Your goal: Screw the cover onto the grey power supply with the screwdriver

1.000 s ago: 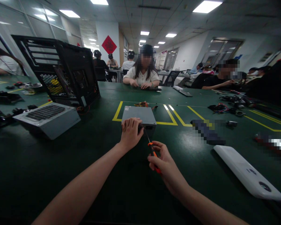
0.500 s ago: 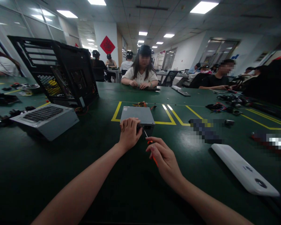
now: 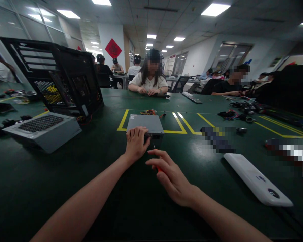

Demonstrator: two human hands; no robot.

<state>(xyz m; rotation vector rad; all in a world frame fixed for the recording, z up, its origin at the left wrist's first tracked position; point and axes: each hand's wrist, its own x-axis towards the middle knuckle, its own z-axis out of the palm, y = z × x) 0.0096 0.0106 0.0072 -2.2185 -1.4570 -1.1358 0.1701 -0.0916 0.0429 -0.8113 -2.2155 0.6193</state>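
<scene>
A grey metal computer power supply (image 3: pixel 151 123) rests on the green table, its dark socket face turned towards me. My left hand (image 3: pixel 135 143) grips the near left edge of that box, fingers on its top and thumb at the front. Below and to the right, my right hand (image 3: pixel 166 171) holds a screwdriver (image 3: pixel 159 168) with an orange-red handle. Its thin shaft points up at the front face of the power supply; whether the tip touches a screw cannot be made out.
A second power supply (image 3: pixel 44 129) and an open black computer case (image 3: pixel 58 77) stand at the left. On the right lie a long white device (image 3: pixel 257 179) and bundled cables (image 3: pixel 229 115). A co-worker (image 3: pixel 151 77) sits across the table (image 3: pixel 111 208).
The view has shifted slightly. My right hand has turned around the screwdriver handle and its fingers have spread a little. My left hand keeps its hold on the power supply.
</scene>
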